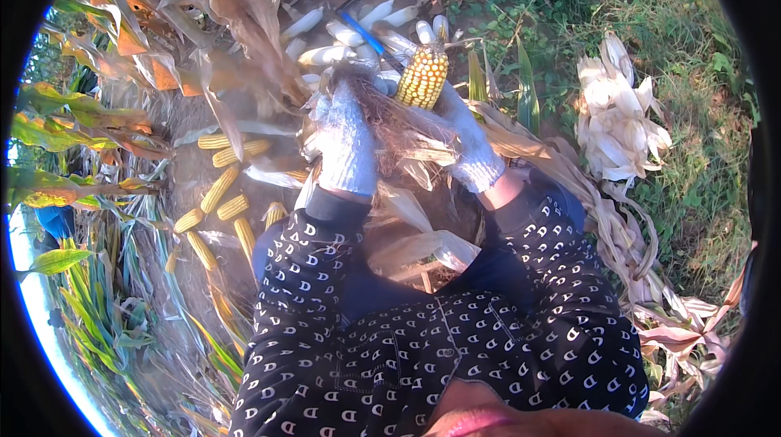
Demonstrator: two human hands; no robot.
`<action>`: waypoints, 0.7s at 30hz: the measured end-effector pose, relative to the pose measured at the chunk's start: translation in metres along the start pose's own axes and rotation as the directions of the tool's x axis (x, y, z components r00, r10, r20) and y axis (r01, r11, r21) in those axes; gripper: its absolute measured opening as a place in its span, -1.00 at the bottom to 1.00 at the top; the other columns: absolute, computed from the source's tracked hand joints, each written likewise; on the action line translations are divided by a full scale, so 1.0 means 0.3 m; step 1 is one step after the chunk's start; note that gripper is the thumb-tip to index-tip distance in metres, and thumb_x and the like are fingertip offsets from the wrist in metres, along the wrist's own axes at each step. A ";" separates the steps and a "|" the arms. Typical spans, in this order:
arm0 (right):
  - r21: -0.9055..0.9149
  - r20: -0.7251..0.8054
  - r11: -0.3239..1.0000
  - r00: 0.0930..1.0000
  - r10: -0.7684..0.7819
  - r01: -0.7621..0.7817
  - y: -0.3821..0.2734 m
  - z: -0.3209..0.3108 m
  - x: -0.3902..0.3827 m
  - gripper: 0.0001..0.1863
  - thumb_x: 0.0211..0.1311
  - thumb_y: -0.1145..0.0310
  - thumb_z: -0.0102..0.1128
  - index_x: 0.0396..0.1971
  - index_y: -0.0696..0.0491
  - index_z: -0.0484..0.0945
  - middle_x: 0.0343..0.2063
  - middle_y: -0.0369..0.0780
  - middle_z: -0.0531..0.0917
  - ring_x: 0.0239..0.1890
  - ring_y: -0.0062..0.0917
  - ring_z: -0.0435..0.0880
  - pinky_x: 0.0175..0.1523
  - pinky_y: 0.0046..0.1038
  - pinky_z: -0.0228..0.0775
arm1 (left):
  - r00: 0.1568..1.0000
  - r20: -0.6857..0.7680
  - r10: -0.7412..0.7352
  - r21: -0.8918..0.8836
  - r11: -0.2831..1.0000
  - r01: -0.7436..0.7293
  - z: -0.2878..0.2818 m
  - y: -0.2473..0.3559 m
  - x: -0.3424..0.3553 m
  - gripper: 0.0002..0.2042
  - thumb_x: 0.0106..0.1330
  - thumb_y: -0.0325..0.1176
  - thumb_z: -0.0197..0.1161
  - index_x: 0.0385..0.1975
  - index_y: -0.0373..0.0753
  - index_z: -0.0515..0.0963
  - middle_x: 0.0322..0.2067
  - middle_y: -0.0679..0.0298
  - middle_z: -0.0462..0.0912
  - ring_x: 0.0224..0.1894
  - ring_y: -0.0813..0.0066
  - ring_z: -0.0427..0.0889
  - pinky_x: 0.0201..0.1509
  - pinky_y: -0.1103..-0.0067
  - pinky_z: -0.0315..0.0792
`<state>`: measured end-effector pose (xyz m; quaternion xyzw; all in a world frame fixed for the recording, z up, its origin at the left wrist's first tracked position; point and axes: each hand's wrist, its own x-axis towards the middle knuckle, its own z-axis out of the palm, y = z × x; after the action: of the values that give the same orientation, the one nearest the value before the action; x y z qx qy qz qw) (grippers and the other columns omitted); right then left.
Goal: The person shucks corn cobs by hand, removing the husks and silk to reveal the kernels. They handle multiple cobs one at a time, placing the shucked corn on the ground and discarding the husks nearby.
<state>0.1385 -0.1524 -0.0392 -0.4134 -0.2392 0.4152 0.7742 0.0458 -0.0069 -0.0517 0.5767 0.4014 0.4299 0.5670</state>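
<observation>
Left hand (346,144), white knit glove, fingers curled shut around a bundle of dry husk (399,124). Right hand (468,140), same glove, closed on the lower end of the corn cob (422,75), which stands nearly upright between and just above the two hands, yellow kernels bared with some dark ones mixed in.

Nearest me: patterned dark sleeves and lap, stripped husk leaves lying on them. Little free room there; husks crowd both wrists.

To my left, on bare soil, a scatter of husked yellow cobs (220,189), lying loose and mostly apart from one another. Beyond them, standing dry stalks and leaves (122,39) close off that edge.

To my right, a heap of pale husks (618,112) on grass (691,47); open ground around it.

Farthest, beyond the cob, a pile of unhusked pale ears (342,30), with a thin blue tool (362,34) lying across them. No packages, labels or signs seen.
</observation>
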 end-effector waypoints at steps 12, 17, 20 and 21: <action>-0.941 0.112 -0.335 0.880 -0.461 -0.056 -0.202 -0.315 0.054 -0.55 0.44 0.13 0.17 0.21 0.02 0.54 0.13 -0.16 0.66 0.22 -0.26 0.59 0.33 -0.21 0.40 | 0.941 0.327 0.084 -0.211 0.977 -0.013 -0.226 0.192 0.047 -0.72 0.53 -0.25 0.18 0.12 -0.21 0.57 0.00 0.24 0.65 0.05 0.43 0.64 0.10 0.47 0.58; -0.966 0.149 0.131 0.890 -0.431 0.225 -0.225 -0.331 0.065 -0.55 0.46 0.14 0.19 0.18 0.11 0.52 0.12 -0.13 0.65 0.19 -0.29 0.61 0.33 -0.18 0.43 | 0.774 0.585 0.240 0.306 0.819 -0.485 -0.243 0.194 0.060 -0.57 0.28 -0.43 0.36 0.17 -0.26 0.56 -0.04 0.28 0.69 -0.06 0.40 0.66 0.01 0.45 0.56; -0.078 -0.226 0.974 0.947 -0.227 0.215 -0.203 -0.276 0.082 -0.57 0.42 0.31 0.28 0.18 0.20 0.50 0.01 -0.11 0.68 -0.04 -0.38 0.73 0.09 -0.34 0.63 | 0.695 0.554 0.458 0.608 0.347 -0.714 -0.242 0.236 0.077 -0.57 0.24 -0.42 0.41 0.13 -0.32 0.57 -0.03 0.18 0.69 -0.02 0.47 0.64 0.04 0.42 0.55; 0.052 -0.238 0.982 0.957 -0.164 0.181 -0.199 -0.253 0.081 -0.50 0.29 0.38 0.42 0.17 0.21 0.50 -0.07 -0.16 0.71 -0.15 -0.47 0.76 -0.03 -0.49 0.64 | 0.697 0.502 0.512 0.529 0.455 -0.716 -0.232 0.250 0.075 -0.57 0.25 -0.42 0.42 0.13 -0.31 0.57 -0.03 0.17 0.69 -0.01 0.46 0.65 0.05 0.42 0.55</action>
<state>0.2323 -0.1842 -0.0298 -0.4080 -0.1664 0.3032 0.8449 -0.0153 0.0335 0.0232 0.9024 0.2110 0.3400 0.1602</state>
